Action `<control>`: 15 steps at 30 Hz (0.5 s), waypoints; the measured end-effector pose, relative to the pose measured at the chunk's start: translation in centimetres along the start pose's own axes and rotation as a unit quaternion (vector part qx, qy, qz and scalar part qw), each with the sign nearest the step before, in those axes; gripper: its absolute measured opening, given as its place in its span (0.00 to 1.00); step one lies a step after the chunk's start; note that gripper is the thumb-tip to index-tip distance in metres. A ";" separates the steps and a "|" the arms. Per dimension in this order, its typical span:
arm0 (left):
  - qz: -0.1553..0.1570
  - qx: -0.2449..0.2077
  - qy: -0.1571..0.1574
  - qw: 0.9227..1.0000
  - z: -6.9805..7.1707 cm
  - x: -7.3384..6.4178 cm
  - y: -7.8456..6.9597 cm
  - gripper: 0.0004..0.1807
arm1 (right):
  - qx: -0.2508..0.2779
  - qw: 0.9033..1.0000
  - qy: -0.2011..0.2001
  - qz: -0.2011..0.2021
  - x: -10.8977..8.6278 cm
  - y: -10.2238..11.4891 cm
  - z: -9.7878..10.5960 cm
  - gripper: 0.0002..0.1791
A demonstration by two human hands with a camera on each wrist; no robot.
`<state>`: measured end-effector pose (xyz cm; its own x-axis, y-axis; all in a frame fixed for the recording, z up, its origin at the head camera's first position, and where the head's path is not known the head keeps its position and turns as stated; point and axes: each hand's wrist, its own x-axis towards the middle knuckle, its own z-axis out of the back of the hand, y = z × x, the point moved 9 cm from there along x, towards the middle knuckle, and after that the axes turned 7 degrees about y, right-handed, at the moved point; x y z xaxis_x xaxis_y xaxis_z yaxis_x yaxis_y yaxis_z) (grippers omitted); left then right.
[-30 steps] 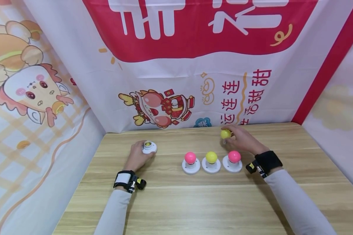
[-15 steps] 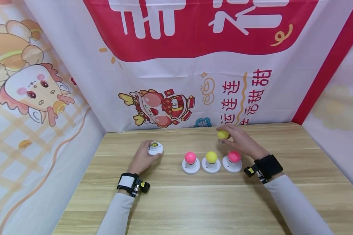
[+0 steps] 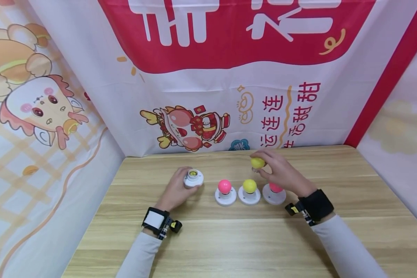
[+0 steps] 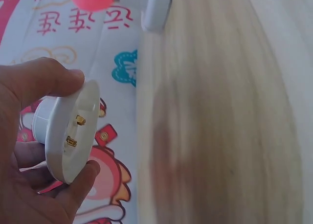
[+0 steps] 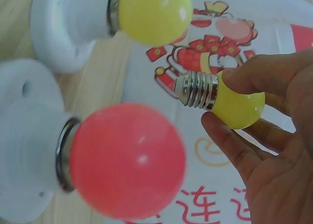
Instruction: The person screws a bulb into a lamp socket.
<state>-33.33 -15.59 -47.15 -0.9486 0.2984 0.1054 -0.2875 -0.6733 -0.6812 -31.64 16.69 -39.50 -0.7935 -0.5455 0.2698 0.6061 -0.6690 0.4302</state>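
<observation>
My left hand (image 3: 178, 189) grips a white round lamp socket (image 3: 193, 178) by the edge of its base, raised off the table with the threaded opening up. In the left wrist view the hollow underside of this socket (image 4: 80, 131) shows two brass terminals. Between the thumb and fingers of my right hand (image 3: 281, 172) is a yellow light bulb (image 3: 257, 162), its silver screw end pointing down. The right wrist view shows the bare metal thread of that bulb (image 5: 198, 89). The right hand is behind the row of bulbs, partly covering the rightmost one.
Three lamp sockets stand in a row on the wooden table (image 3: 229, 247). They carry a pink bulb (image 3: 224, 187), a yellow bulb (image 3: 250, 186) and another pink bulb (image 3: 275, 188). A printed cloth (image 3: 208, 85) hangs behind the table's back edge.
My left hand has carried the socket rightward. My right hand has moved the yellow bulb left and slightly nearer, and now covers part of the right pink bulb. The three set bulbs stayed put.
</observation>
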 end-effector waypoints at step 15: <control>-0.045 0.009 0.011 0.999 -0.2 -1.1 -3.7 0.42 | -0.017 0.999 -0.009 0.034 -0.1 3.6 0.2 0.31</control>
<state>-31.23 -13.27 -44.91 -0.9161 0.3724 0.1488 -0.3731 -0.6552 -0.6569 -29.38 14.44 -37.82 -0.7505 -0.5823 0.3127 0.6606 -0.6474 0.3800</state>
